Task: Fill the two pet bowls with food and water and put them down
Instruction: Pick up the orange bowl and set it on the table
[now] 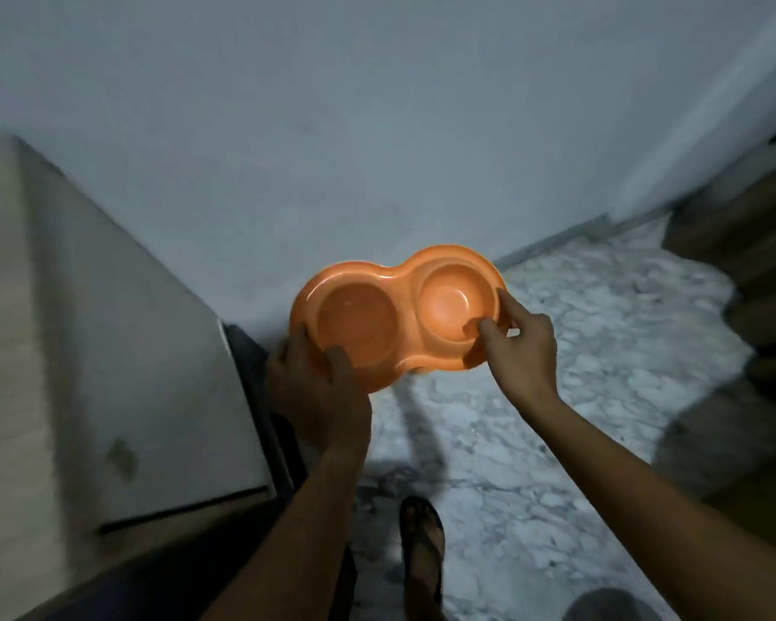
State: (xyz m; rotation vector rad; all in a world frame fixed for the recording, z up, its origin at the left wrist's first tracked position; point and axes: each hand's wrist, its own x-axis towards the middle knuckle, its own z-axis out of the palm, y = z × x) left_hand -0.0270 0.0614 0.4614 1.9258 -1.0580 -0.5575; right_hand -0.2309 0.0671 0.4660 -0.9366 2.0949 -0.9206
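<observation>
An orange plastic double pet bowl (402, 280), two round wells in one moulded piece, is held in the air above the floor. Both wells look empty. My left hand (319, 392) grips its near left rim, thumb over the edge of the left well. My right hand (518, 347) holds the right end, thumb inside the right well's edge and fingers behind the rim. The bowl tilts slightly toward me.
A white appliance or cabinet (108, 333) stands at the left, with a dark gap beside it. A pale wall (377, 127) is straight ahead. The floor (556, 374) is white marble. Brown wooden furniture (753, 262) is at the right. My sandalled foot (422, 553) is below.
</observation>
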